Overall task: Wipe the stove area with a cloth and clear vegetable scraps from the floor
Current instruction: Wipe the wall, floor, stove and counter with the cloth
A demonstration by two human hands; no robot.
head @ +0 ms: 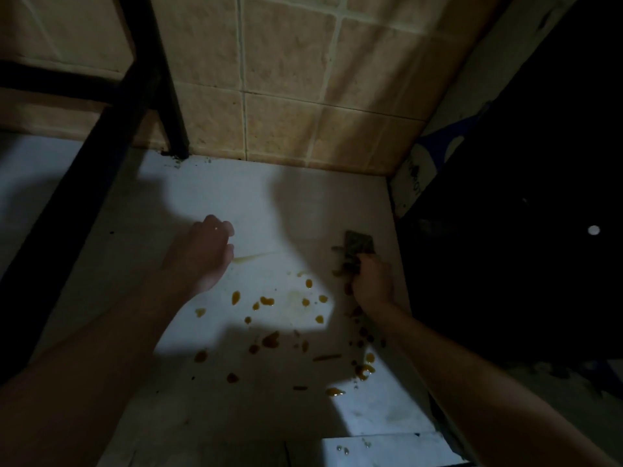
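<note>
A white countertop (256,203) spreads below me, spattered with several orange-brown sauce drops (269,301) across its middle and right side. My right hand (372,281) grips a dark green scouring pad (359,247) at the right edge of the counter, with the pad pressed on the surface above the spatter. My left hand (202,254) hovers over the counter's left-middle with fingers loosely curled and nothing in it. A pale yellowish smear (253,257) runs between the two hands.
A beige tiled wall (286,96) rises behind the counter. A black metal frame (148,79) stands at the back left, its leg resting on the counter. The right side drops into darkness beside a patterned panel (435,156). Shadows cover much of the surface.
</note>
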